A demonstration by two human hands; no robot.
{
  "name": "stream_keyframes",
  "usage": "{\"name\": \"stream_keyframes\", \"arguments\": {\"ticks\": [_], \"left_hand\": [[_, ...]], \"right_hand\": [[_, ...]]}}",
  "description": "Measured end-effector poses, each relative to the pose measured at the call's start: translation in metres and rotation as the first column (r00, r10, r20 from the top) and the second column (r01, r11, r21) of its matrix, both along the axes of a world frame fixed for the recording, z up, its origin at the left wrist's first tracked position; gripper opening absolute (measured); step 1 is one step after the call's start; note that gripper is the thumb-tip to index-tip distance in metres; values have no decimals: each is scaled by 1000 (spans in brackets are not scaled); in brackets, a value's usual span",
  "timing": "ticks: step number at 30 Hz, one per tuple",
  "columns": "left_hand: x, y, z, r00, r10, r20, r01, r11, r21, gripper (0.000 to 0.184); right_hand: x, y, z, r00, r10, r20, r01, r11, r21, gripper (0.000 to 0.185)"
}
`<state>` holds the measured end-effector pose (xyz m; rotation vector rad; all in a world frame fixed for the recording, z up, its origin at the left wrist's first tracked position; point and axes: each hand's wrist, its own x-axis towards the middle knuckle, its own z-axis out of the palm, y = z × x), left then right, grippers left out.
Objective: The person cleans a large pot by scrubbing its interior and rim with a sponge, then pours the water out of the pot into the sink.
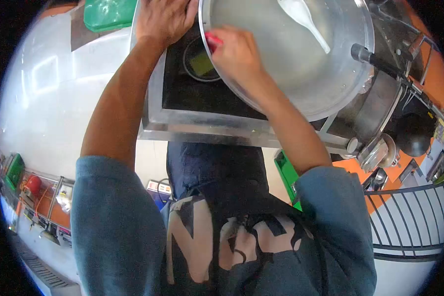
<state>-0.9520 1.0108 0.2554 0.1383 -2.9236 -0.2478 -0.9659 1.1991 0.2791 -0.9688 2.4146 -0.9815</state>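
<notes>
A wide metal basin (301, 106) holds cloudy, pale liquid, and a white ladle-like spoon (306, 18) lies in it. At the basin's left rim, my right hand (238, 55) is closed on a small red object, whose kind its fingers mostly hide. My left hand (166, 20) rests on the metal edge left of the basin, fingers stretched out and holding nothing that I can see. Between the hands, partly behind my right hand, a round-rimmed item (186, 69) with a yellow-green patch sits on the dark surface.
A green plastic container (109, 14) stands at the upper left. Right of the basin are a black-handled utensil (367, 56), metal bowls (387, 153) and a dark wok (413, 134). A black railing (412, 217) runs along the lower right.
</notes>
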Motion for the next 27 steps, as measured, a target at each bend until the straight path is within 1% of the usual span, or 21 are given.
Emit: {"name": "stream_keyframes", "arguments": {"ticks": [1, 2, 5, 6, 7, 9, 11, 14, 16, 18, 21, 23, 25, 26, 27], "left_hand": [[0, -1, -1, 1000, -9, -8, 9, 1000, 10, 49], [-1, 2, 4, 1000, -1, -5, 1, 999, 37, 49], [-2, -1, 4, 1000, -3, 22, 3, 1000, 12, 49], [-2, 0, 6, 1000, 0, 11, -1, 998, 60, 49], [-1, -2, 5, 1000, 9, 6, -10, 998, 56, 49], [-1, 1, 4, 1000, 1, -8, 0, 998, 57, 49], [-2, 1, 1, 999, -13, -31, 15, 998, 66, 50], [-1, 1, 1, 999, -16, -37, 18, 998, 52, 50], [-3, 1, 2, 1000, -10, -14, 11, 1000, 29, 50], [-4, 0, 4, 1000, -12, 13, 11, 999, 45, 50], [-2, 2, 4, 1000, -7, 27, 6, 999, 43, 50], [-4, 3, 6, 1000, -8, 3, 8, 1000, 17, 49], [-6, 3, 9, 999, -6, 40, 5, 1000, 27, 49], [-6, 4, 10, 998, -6, 64, 4, 999, 34, 49], [-7, 3, 5, 999, 0, 51, 3, 999, -45, 49]], "right_hand": [[-4, -7, -1, 1000, -26, -7, 25, 999, -44, 22], [6, 2, 1, 1000, -14, 15, 14, 1000, -17, 21], [34, 47, 10, 998, 33, 47, -36, 997, 69, 18], [40, 59, 11, 997, 42, 60, -48, 993, 108, 18], [42, 63, 11, 996, 48, 74, -58, 988, 146, 17], [25, 25, -12, 993, -7, -119, 3, 1000, -30, 18], [-22, -25, -6, 996, -82, 34, 80, 995, 55, 17], [-48, -41, -20, 987, -119, -106, 103, 983, -150, 14], [-10, -14, -6, 993, -100, 67, 101, 995, -1, 15], [25, 22, -6, 994, -93, 53, 98, 989, -109, 12], [14, 9, -9, 989, -104, 110, 115, 989, -96, 15], [-32, -32, -26, 987, -161, -14, 161, 987, -14, 18], [-87, -65, -60, 952, -295, -78, 257, 914, -315, 22], [-83, -60, -55, 962, -271, 10, 266, 935, -234, 21], [-74, -50, -42, 962, -255, 96, 268, 951, -154, 21]]}}
